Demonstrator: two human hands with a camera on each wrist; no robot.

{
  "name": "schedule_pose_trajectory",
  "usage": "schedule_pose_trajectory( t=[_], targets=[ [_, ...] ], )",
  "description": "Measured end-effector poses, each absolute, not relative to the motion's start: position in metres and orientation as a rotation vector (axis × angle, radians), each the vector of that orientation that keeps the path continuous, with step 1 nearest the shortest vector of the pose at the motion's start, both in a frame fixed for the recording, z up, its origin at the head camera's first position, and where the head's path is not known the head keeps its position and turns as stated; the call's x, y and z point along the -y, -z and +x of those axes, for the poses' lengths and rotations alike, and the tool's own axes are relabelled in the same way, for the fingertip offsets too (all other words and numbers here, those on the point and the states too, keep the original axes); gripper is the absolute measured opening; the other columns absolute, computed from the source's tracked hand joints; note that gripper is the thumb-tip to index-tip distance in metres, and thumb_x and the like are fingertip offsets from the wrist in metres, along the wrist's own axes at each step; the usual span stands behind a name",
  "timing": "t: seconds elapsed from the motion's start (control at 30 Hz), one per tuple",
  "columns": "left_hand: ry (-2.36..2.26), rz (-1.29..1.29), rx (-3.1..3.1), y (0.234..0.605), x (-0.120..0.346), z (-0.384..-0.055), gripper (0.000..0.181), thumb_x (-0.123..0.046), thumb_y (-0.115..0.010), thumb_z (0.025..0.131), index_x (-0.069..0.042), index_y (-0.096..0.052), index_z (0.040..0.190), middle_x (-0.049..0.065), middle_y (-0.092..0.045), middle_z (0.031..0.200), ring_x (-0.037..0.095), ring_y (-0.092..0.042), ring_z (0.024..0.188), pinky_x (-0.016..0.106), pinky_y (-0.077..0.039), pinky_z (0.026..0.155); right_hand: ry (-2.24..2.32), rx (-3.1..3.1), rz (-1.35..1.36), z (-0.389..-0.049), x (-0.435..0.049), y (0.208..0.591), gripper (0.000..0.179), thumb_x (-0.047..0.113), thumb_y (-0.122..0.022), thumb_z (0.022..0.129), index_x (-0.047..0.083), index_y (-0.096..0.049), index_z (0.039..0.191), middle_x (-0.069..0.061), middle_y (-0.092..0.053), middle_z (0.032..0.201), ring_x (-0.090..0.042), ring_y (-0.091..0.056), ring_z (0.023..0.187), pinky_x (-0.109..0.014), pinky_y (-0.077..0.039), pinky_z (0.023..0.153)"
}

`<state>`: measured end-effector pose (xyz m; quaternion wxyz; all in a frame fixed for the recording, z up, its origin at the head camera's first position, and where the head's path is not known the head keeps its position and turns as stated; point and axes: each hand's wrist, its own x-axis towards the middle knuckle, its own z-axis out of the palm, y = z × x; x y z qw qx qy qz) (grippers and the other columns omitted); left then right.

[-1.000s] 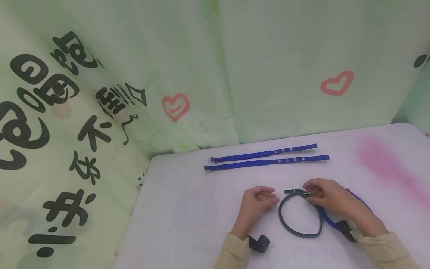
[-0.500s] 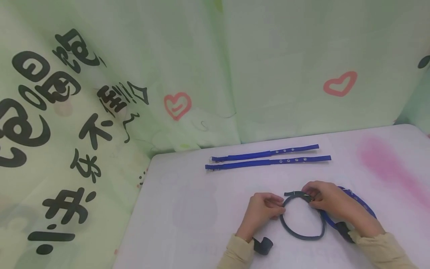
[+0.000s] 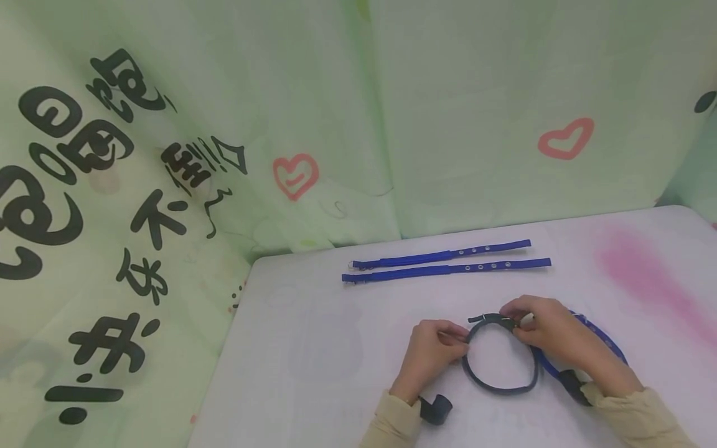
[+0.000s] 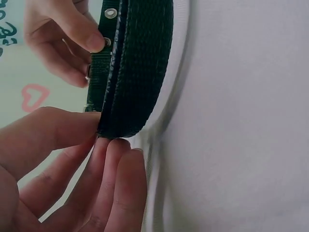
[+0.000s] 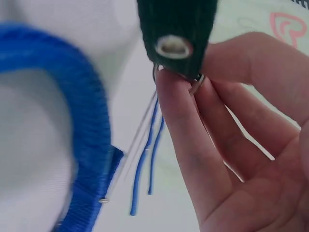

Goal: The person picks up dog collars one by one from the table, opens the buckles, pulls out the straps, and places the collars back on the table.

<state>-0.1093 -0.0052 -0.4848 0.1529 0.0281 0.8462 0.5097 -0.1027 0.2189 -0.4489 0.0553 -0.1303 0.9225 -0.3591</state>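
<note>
A dark green collar (image 3: 500, 391) with metal eyelets is closed into a loop and held just off or on the table; the exact height is hard to judge. My left hand (image 3: 428, 356) pinches the loop's left side, and the left wrist view shows thumb and fingertips on the edge of its padded band (image 4: 142, 63). At the top right of the loop, by the buckle, my right hand (image 3: 557, 330) grips the strap between thumb and fingers. The strap's free end sticks out to the left. Beside my right wrist lies a looped blue collar (image 3: 607, 343), partly hidden by the forearm.
Two blue collars, one nearer (image 3: 414, 274) and one farther (image 3: 417, 257), lie straight and side by side toward the back of the white table (image 3: 280, 348). A black curled band (image 3: 438, 409) is by my left wrist. A printed curtain (image 3: 465, 112) hangs behind the table.
My left hand has moved right from beside the green collar and now pinches its left side. My right hand keeps its grip near the buckle; the loop has shifted slightly.
</note>
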Motion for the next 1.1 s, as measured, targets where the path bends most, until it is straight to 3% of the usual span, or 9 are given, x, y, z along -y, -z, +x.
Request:
schedule_pose_trajectory(
  t=[0.23, 0.43, 0.57, 0.73, 0.87, 1.1],
  targets=[
    [-1.471, 0.089, -2.464, 0.484, 0.012, -0.107, 0.021, -0.005, -0.078, 0.080, -0.024, -0.075, 0.089, -0.015, -0.067, 0.077, 0.002, -0.062, 0.067, 0.019, -0.052, 0.063, 1.111, -2.861, -0.407, -0.098, -0.209, 0.434, 0.027, -0.007, -0.072, 0.077, -0.002, -0.071, 0.104, -0.013, -0.073, 0.100, -0.031, -0.070, 0.091, -0.043, -0.060, 0.075],
    [-1.575, 0.047, -2.425, 0.482, 0.019, -0.110, 0.023, -0.006, -0.072, 0.086, -0.024, -0.072, 0.100, -0.013, -0.069, 0.083, 0.002, -0.064, 0.073, 0.019, -0.056, 0.065, 1.104, -2.904, -0.400, -0.093, -0.197, 0.420, 0.028, -0.006, -0.074, 0.078, 0.001, -0.071, 0.105, -0.010, -0.073, 0.100, -0.028, -0.069, 0.092, -0.043, -0.060, 0.077],
    [-1.696, 0.035, -2.330, 0.474, 0.023, -0.113, 0.017, -0.015, -0.073, 0.090, -0.020, -0.073, 0.106, -0.011, -0.069, 0.085, 0.006, -0.068, 0.075, 0.022, -0.058, 0.064, 1.118, -2.913, -0.425, -0.091, -0.191, 0.413, 0.029, -0.006, -0.075, 0.078, 0.002, -0.071, 0.106, -0.010, -0.072, 0.102, -0.029, -0.069, 0.094, -0.043, -0.060, 0.077],
    [-1.752, 0.068, -2.235, 0.459, 0.028, -0.114, 0.028, -0.028, -0.081, 0.083, -0.019, -0.074, 0.109, -0.010, -0.071, 0.092, 0.008, -0.069, 0.081, 0.026, -0.060, 0.072, 1.177, -2.935, -0.489, -0.087, -0.184, 0.407, 0.031, -0.008, -0.075, 0.077, 0.004, -0.071, 0.105, -0.007, -0.072, 0.101, -0.028, -0.069, 0.095, -0.040, -0.061, 0.076],
    [-1.743, 0.139, -2.191, 0.451, 0.030, -0.113, 0.026, -0.026, -0.082, 0.082, -0.022, -0.075, 0.107, -0.010, -0.073, 0.092, 0.007, -0.069, 0.081, 0.026, -0.059, 0.074, 1.204, -2.953, -0.535, -0.084, -0.178, 0.405, 0.033, -0.009, -0.077, 0.076, 0.007, -0.071, 0.104, -0.004, -0.071, 0.100, -0.025, -0.069, 0.094, -0.037, -0.061, 0.075],
    [-1.738, 0.269, -2.196, 0.442, 0.036, -0.111, 0.026, -0.019, -0.080, 0.084, -0.015, -0.075, 0.108, -0.003, -0.074, 0.088, 0.006, -0.068, 0.072, 0.020, -0.056, 0.069, 1.198, -3.039, -0.664, -0.079, -0.169, 0.403, 0.034, -0.010, -0.078, 0.074, 0.009, -0.070, 0.101, 0.000, -0.070, 0.097, -0.020, -0.068, 0.089, -0.032, -0.061, 0.072]
  ],
)
